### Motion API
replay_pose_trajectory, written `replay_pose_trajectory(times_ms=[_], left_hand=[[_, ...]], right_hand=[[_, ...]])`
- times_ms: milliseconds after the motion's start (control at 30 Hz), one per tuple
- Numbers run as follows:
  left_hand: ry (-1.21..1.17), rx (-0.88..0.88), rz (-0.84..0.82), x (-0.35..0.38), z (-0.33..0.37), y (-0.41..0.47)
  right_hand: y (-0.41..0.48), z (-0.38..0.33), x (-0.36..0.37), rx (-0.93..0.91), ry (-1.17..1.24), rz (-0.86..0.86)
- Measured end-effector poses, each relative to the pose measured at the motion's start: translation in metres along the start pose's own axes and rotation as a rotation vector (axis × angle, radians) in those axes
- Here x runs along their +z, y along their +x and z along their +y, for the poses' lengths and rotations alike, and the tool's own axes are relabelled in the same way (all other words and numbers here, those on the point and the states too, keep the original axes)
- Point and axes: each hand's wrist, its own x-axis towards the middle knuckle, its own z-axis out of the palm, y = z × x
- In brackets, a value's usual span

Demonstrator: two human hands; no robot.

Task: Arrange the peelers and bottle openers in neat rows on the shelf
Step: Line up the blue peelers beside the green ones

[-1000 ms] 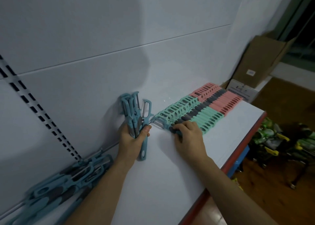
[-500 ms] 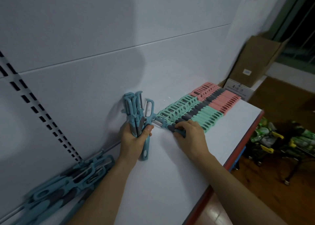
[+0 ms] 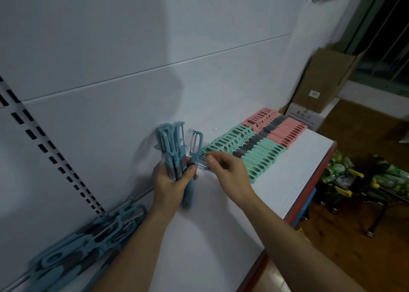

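Hands, two, bare, at the middle of the shelf (image 3: 254, 207). Left hand (image 3: 171, 185): closed in a fist round a bundle of blue peelers (image 3: 174, 150), held upright by the grey-banded handles, blade heads up and close to the back panel (image 3: 132, 92); one peeler of the bundle is held lower than the rest, under the thumb. Right hand (image 3: 230, 172): fingers drawn together in a pinch just right of the bundle, at the near-left end of the laid rows; a short metal blade shows just beneath the fingertips, but whether anything is actually gripped cannot be told, the hand being blurred.

Mint row (image 3: 254, 156): laid flat, handles parallel, slotted ends toward the shelf edge, immediately right of the right hand. Pink row (image 3: 285, 130): same pattern, farther right. Loose blue pile (image 3: 84, 247): unsorted, at the near left against the back panel. Cardboard box (image 3: 323, 79): beyond the far right end of the shelf.

Handling, as judged: light, rigid plastic with a rubbery grey grip band; low risk of breakage. The steel blade in each head is sharp and is best avoided. Hold is best taken at the grey band or the slotted handle. Smooth handles in a bundle are likely to slide against one another, so single pieces are best drawn out by the handle.
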Motion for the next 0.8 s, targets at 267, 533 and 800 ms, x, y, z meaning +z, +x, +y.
replay_pose_trajectory(times_ms=[267,533,800], left_hand=[[0.037,0.001,-0.075,0.002,0.004,-0.004],[0.186,0.067,-0.006,0.004,-0.001,-0.008],[0.403,0.049,0.124,-0.002,-0.004,0.000]], right_hand=[[-0.002,-0.014,0.011,0.187,0.335,-0.066],[0.008,0.001,-0.023,0.023,-0.145,0.088],[0.000,0.018,-0.035,-0.080,-0.422,-0.021]])
